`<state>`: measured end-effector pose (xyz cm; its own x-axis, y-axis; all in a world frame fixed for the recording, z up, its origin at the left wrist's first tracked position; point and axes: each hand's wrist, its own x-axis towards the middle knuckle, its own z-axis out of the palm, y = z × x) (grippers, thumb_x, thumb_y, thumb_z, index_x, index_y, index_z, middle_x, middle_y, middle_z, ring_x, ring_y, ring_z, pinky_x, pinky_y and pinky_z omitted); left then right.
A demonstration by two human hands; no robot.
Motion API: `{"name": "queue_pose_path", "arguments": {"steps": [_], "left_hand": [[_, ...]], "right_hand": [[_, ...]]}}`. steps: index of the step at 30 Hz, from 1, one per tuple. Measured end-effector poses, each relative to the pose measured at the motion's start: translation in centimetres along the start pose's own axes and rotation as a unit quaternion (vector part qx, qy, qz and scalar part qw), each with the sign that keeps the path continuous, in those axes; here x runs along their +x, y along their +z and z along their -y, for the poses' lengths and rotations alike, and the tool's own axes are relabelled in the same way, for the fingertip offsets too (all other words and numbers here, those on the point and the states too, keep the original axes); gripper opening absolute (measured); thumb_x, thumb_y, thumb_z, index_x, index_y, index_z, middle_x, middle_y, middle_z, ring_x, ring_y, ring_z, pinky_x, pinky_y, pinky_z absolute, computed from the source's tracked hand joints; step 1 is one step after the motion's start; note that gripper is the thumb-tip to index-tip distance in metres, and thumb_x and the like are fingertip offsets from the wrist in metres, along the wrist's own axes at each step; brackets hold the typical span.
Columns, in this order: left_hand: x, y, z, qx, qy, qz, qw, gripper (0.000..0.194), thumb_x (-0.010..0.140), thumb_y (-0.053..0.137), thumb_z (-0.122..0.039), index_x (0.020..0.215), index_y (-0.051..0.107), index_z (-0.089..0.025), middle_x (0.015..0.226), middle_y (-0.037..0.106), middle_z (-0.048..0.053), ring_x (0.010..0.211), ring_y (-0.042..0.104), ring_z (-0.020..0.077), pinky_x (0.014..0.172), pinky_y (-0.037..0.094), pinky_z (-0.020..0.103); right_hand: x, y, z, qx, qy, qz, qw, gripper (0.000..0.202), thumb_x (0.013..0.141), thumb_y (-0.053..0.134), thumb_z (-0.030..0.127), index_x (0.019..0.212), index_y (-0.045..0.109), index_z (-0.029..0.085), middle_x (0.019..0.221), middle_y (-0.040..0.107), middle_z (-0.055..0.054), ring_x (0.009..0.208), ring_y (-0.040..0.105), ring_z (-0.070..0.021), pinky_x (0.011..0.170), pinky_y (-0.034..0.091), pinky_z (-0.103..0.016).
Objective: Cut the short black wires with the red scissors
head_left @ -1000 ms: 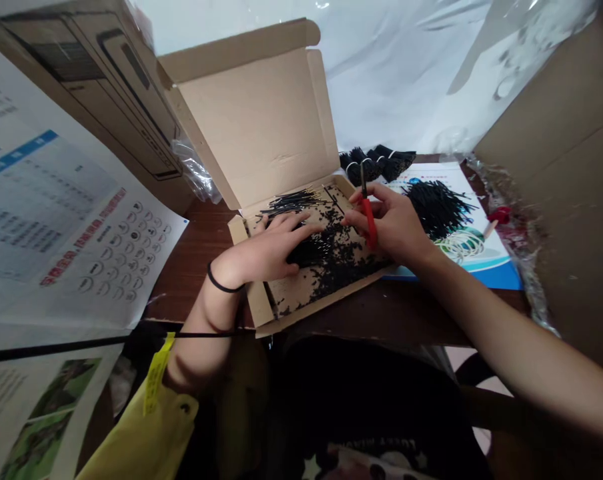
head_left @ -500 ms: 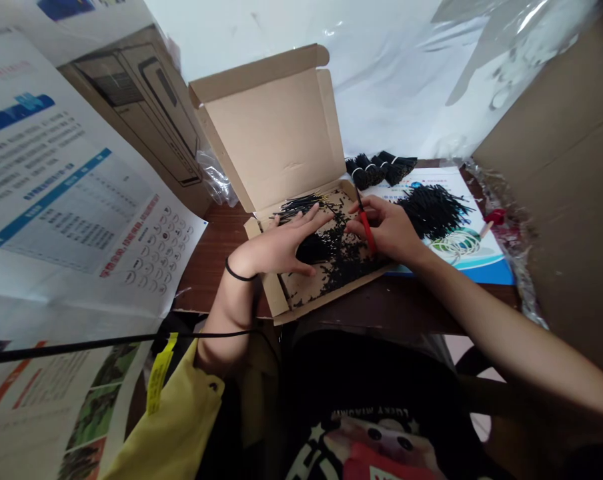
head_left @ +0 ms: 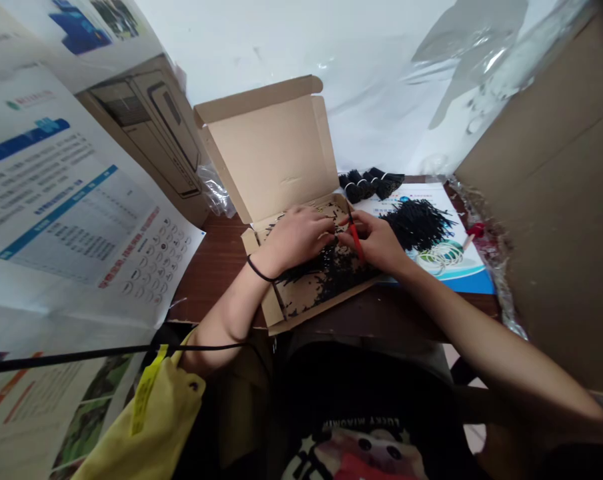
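My left hand [head_left: 301,233] is over the left part of an open cardboard box [head_left: 251,323], palm down with its fingers curled. Its fingertips come close to my right hand's, and something small and dark shows between them that I cannot make out. My right hand [head_left: 376,243] grips a slim red-handled tool [head_left: 355,243], whose dark tip points up and away from me. Thin black strands [head_left: 301,270] lie in the box under my left palm, partly hidden by it. Many short black bits [head_left: 339,283] are scattered over the box floor.
Tied black bundles [head_left: 371,183] lie behind the box's right side. A loose pile of black strands [head_left: 419,223] and a pale looped cord [head_left: 439,257] rest on a printed sheet [head_left: 474,280]. The box lid [head_left: 276,153] stands up at the back. Cardboard [head_left: 556,200] walls the right.
My left hand has gone from spread fingers to curled ones and moved right towards my right hand. The right hand still holds the red-handled tool. The whole view has shifted slightly.
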<state>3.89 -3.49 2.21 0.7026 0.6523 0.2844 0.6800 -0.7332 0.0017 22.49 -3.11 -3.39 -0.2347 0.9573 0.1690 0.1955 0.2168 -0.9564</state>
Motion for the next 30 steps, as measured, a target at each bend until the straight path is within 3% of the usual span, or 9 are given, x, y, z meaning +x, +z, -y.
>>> {"name": "queue_pose_path", "arguments": {"steps": [3,7,11,16,18,21,25,30], "left_hand": [[1.0,0.6,-0.4,0.029,0.01,0.043,0.999,0.023,0.093,0.046,-0.029,0.093,0.066,-0.018,0.083,0.069,0.005,0.081,0.063,0.018,0.077,0.045,0.032],[1.7,0.4,-0.2,-0.011,-0.023,0.05,0.998,0.023,0.094,0.044,-0.031,0.1,0.066,-0.025,0.083,0.069,0.003,0.072,0.062,0.0157,0.061,0.041,0.027],[1.6,0.6,0.2,-0.164,-0.05,-0.008,0.985,0.026,0.093,0.041,-0.022,0.112,0.06,-0.025,0.077,0.068,0.0,0.066,0.059,0.011,0.063,0.042,0.025],[1.2,1.9,-0.1,-0.382,-0.069,-0.053,0.92,0.022,0.094,0.037,-0.02,0.09,0.058,-0.017,0.081,0.066,0.002,0.072,0.058,0.0094,0.069,0.046,0.024],[1.2,2.7,-0.4,-0.43,-0.069,-0.069,0.897,0.02,0.094,0.037,-0.023,0.092,0.056,-0.018,0.077,0.064,0.002,0.07,0.057,0.0098,0.068,0.046,0.025],[1.4,3.7,-0.7,-0.451,-0.089,-0.11,0.881,0.023,0.096,0.038,-0.033,0.098,0.057,-0.02,0.065,0.056,-0.001,0.06,0.052,0.0101,0.061,0.044,0.025],[1.7,4.4,-0.8,-0.449,-0.133,-0.169,0.867,0.033,0.094,0.039,-0.046,0.093,0.06,-0.02,0.055,0.046,-0.003,0.049,0.045,0.0089,0.05,0.039,0.024],[1.7,4.6,-0.6,-0.44,-0.136,-0.183,0.868,0.033,0.096,0.035,-0.045,0.108,0.054,-0.021,0.055,0.049,-0.004,0.052,0.05,0.0095,0.058,0.044,0.025]], "right_hand": [[0.0,-0.1,0.4,0.059,0.025,0.005,0.998,0.037,0.064,0.074,0.041,0.09,0.057,0.021,0.061,0.061,0.004,0.053,0.055,-0.0109,0.049,0.041,-0.024],[-0.2,-0.6,1.1,0.111,0.041,-0.032,0.992,0.038,0.066,0.073,0.046,0.092,0.056,0.022,0.059,0.06,0.004,0.045,0.047,-0.0082,0.042,0.036,-0.023],[-0.2,-1.7,1.4,0.079,-0.005,-0.079,0.994,0.033,0.071,0.07,0.047,0.092,0.058,0.024,0.062,0.06,0.003,0.047,0.048,-0.0078,0.045,0.037,-0.024],[-0.1,-2.3,1.1,0.009,-0.02,-0.084,0.996,0.033,0.073,0.067,0.05,0.091,0.058,0.024,0.063,0.061,0.002,0.052,0.054,-0.0115,0.048,0.04,-0.026],[-0.2,-2.2,0.9,-0.047,-0.033,-0.091,0.994,0.032,0.075,0.065,0.051,0.091,0.059,0.024,0.065,0.062,0.002,0.056,0.055,-0.0127,0.052,0.042,-0.027],[-0.5,-2.0,0.8,-0.138,-0.071,-0.124,0.98,0.032,0.077,0.061,0.053,0.091,0.062,0.024,0.067,0.06,0.001,0.06,0.053,-0.0128,0.058,0.042,-0.028],[-0.9,-1.8,1.2,-0.206,-0.113,-0.19,0.953,0.029,0.081,0.059,0.047,0.099,0.065,0.024,0.069,0.059,0.001,0.06,0.049,-0.0122,0.059,0.041,-0.027],[-1.1,-1.8,1.8,-0.252,-0.166,-0.206,0.931,0.028,0.083,0.057,0.037,0.107,0.065,0.025,0.077,0.063,-0.002,0.066,0.053,-0.0149,0.068,0.044,-0.031]]}}
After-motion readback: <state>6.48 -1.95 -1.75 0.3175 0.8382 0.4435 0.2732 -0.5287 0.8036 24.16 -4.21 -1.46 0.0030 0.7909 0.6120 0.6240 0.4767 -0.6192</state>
